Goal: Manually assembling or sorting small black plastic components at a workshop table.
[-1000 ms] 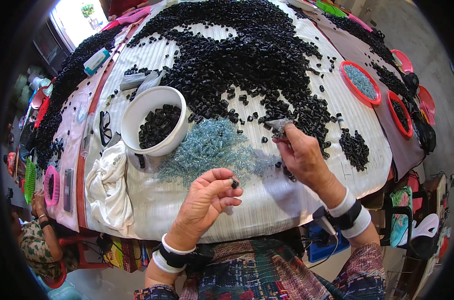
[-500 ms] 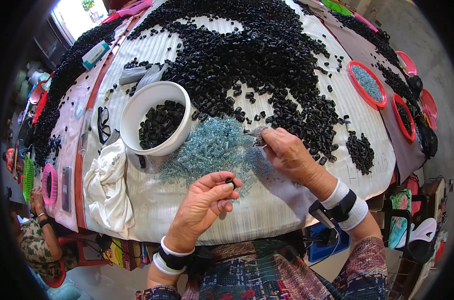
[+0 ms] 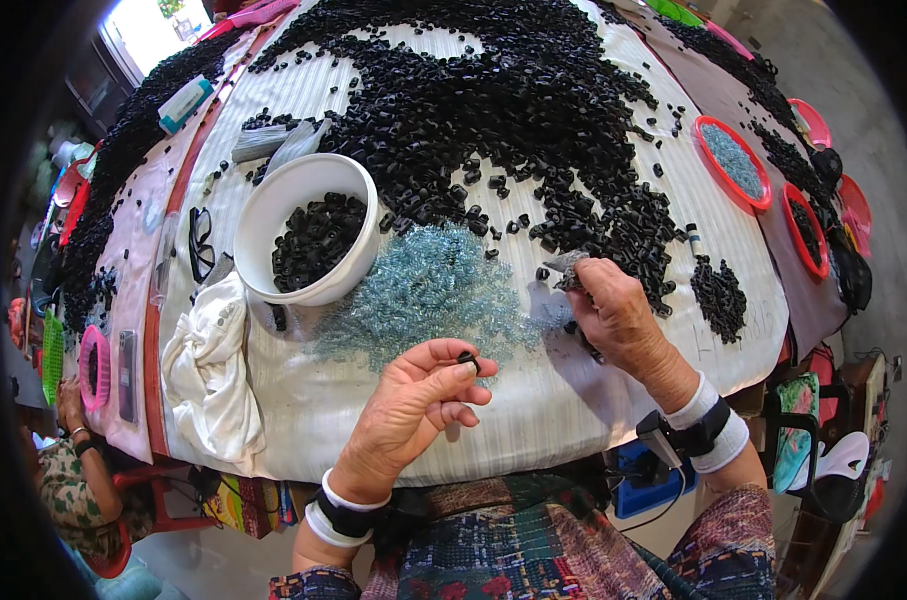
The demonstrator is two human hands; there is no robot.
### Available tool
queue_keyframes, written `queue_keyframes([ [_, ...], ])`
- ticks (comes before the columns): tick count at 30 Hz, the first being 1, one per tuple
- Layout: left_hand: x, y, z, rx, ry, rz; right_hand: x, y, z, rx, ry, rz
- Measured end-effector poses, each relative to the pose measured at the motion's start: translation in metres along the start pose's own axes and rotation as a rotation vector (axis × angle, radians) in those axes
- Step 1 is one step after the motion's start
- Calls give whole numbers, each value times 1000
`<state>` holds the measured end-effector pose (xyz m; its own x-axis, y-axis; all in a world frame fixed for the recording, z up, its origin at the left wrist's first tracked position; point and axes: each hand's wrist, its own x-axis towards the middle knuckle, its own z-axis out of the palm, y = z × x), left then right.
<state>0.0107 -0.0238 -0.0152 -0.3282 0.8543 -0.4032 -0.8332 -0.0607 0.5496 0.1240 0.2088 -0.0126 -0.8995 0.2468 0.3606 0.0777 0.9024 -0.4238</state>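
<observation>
My left hand (image 3: 408, 405) is closed, pinching a small black plastic piece (image 3: 465, 358) between thumb and forefinger, in front of a heap of tiny glossy bluish pieces (image 3: 438, 290). My right hand (image 3: 623, 310) is bent downward to the right of that heap, closed on a grey bundle (image 3: 567, 264) whose exact kind I cannot make out. A few black pieces lie under its fingers. Beyond both hands spreads a large pile of black plastic pieces (image 3: 503, 110). A white bowl (image 3: 358, 262) holding more black pieces stands left of the bluish heap.
A crumpled white cloth (image 3: 213, 370) and dark-framed glasses (image 3: 202, 245) lie on the left. Grey bundles (image 3: 263, 143) rest behind the bowl. To the right are a small black heap (image 3: 718, 300) and a red-rimmed basket (image 3: 758, 205). Another person's arm (image 3: 98, 480) shows at lower left.
My right hand has moved right with the grey bundle, from the edge of the bluish heap to beside the black pieces. My left hand still pinches its black piece, barely shifted.
</observation>
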Motion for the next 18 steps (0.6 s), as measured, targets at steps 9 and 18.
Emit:
queue_keyframes([
  [9, 2, -2, 4, 69, 47, 15, 5, -16, 19, -196, -93, -69],
  [18, 2, -4, 10, 166, 34, 78, 2, -26, 9, 150, -21, 69],
])
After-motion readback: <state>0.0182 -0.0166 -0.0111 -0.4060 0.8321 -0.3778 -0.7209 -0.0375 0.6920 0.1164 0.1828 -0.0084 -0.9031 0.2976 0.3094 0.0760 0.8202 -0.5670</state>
